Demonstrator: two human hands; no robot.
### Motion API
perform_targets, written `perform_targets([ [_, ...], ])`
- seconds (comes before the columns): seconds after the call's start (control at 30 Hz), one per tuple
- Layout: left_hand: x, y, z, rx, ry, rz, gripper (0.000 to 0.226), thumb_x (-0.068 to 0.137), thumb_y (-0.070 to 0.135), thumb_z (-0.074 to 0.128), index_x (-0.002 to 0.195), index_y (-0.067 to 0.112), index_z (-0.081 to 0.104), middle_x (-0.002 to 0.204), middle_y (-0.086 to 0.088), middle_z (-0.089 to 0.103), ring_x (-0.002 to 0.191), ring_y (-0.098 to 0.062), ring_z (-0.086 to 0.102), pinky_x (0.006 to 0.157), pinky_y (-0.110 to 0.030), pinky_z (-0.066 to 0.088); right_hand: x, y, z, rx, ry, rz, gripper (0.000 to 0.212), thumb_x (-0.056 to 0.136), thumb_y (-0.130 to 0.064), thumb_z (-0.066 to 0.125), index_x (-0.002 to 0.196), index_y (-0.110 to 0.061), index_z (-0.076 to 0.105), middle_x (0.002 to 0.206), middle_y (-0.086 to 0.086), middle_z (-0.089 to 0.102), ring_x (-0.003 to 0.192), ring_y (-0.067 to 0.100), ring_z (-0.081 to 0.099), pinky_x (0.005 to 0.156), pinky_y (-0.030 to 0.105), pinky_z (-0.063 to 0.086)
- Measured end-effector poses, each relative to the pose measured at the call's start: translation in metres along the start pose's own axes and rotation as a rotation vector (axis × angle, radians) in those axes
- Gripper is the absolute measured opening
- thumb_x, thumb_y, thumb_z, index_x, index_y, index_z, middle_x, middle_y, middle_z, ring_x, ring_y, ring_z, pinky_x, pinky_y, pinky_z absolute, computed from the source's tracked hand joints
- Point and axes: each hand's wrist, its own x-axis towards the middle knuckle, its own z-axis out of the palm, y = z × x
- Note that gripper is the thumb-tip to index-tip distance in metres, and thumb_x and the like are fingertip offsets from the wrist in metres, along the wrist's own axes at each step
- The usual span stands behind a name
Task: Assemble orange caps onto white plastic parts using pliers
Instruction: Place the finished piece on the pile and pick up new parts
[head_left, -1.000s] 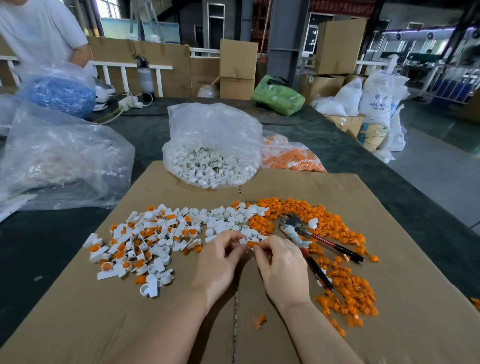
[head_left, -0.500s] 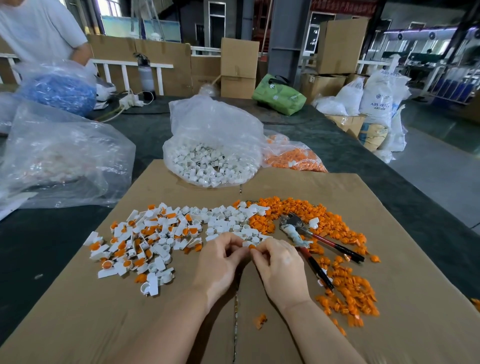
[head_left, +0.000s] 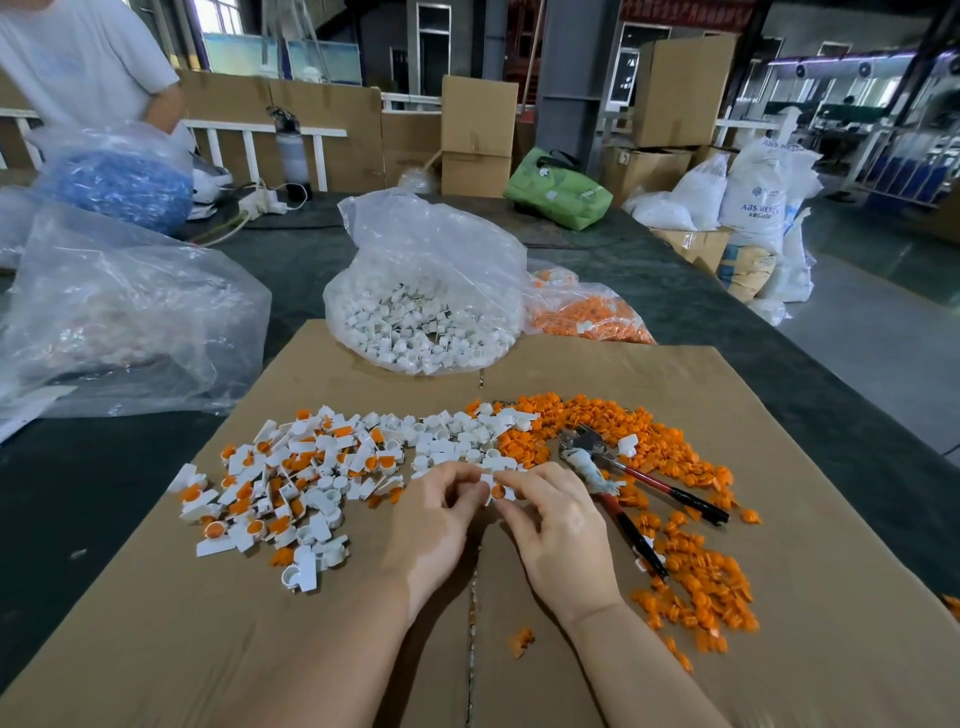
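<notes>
Workpiece: one white plastic part (head_left: 489, 486) with an orange cap (head_left: 497, 490) seated in its bore, held just above the cardboard sheet (head_left: 779, 649) at centre, betw. both hands.

Handling (judged): part and cap are small, light, rigid moulded plastic; smooth, so liable to slip or flick out of a pinch. Grip the white body by its flat tab and outer wall; keep fingertips off the cap face so it can be pressed home. Press fit prob. needs more force than fingers give, hence pliers (head_left: 613, 470), lying unheld just right of the hands, jaws toward the cap pile (head_left: 582, 415).

Hand pose: left hand (head_left: 434, 525) palm-down, fingers curled, thumb and forefinger pinching the part's left side. Right hand (head_left: 563, 535) palm-down, fingertips pinching the cap side. Both wrists low, forearms converging.

Stock: loose white parts (head_left: 457, 441) ahead; capped pieces (head_left: 280, 483) left.
</notes>
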Motion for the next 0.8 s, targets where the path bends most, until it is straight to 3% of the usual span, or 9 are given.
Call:
perform_targets([
  [0.43, -0.0014, 0.0010, 0.0009, -0.021, -0.004, -0.016, 0.009, 0.088, 0.024, 0.064, 0.083, 0.032, 0.063, 0.072, 0.009, 0.065, 0.067, 0.006, 0.058, 0.059, -0.004, 0.040, 0.0010, -0.0003, -0.0001, -0.017, -0.003, 0.017, 0.018, 0.080, -0.009, 0.072, 0.098, -0.013, 0.072, 0.087, -0.002, 0.061, 0.085, 0.013, 0.057, 0.074, 0.026, 0.051],
  [0.5, -0.0009, 0.0019, 0.0012, -0.039, -0.001, -0.026, 0.003, 0.086, 0.025, 0.067, 0.088, 0.027, 0.065, 0.071, 0.007, 0.065, 0.064, 0.002, 0.058, 0.057, -0.005, 0.040, 0.0008, 0.0007, 0.0001, -0.018, 0.004, 0.015, 0.018, 0.080, -0.008, 0.072, 0.098, -0.012, 0.071, 0.088, -0.002, 0.061, 0.085, 0.014, 0.057, 0.073, 0.028, 0.052],
  [0.67, 0.0004, 0.0035, 0.0003, -0.058, -0.004, -0.034, 0.013, 0.085, 0.024, 0.068, 0.095, 0.016, 0.066, 0.078, -0.005, 0.069, 0.073, -0.012, 0.063, 0.058, -0.005, 0.041, 0.0004, 0.0015, 0.0007, -0.002, 0.019, 0.015, 0.020, 0.081, -0.010, 0.072, 0.100, -0.012, 0.071, 0.088, -0.001, 0.061, 0.085, 0.014, 0.057, 0.073, 0.030, 0.053],
  [0.8, -0.0002, 0.0044, -0.0002, -0.054, -0.016, -0.039, 0.014, 0.085, 0.024, 0.068, 0.096, 0.016, 0.066, 0.078, -0.004, 0.070, 0.075, -0.013, 0.066, 0.059, -0.005, 0.041, 0.0005, 0.0026, 0.0007, 0.002, 0.009, 0.013, 0.019, 0.080, -0.009, 0.073, 0.098, -0.012, 0.071, 0.087, -0.001, 0.061, 0.084, 0.014, 0.057, 0.072, 0.032, 0.054],
])
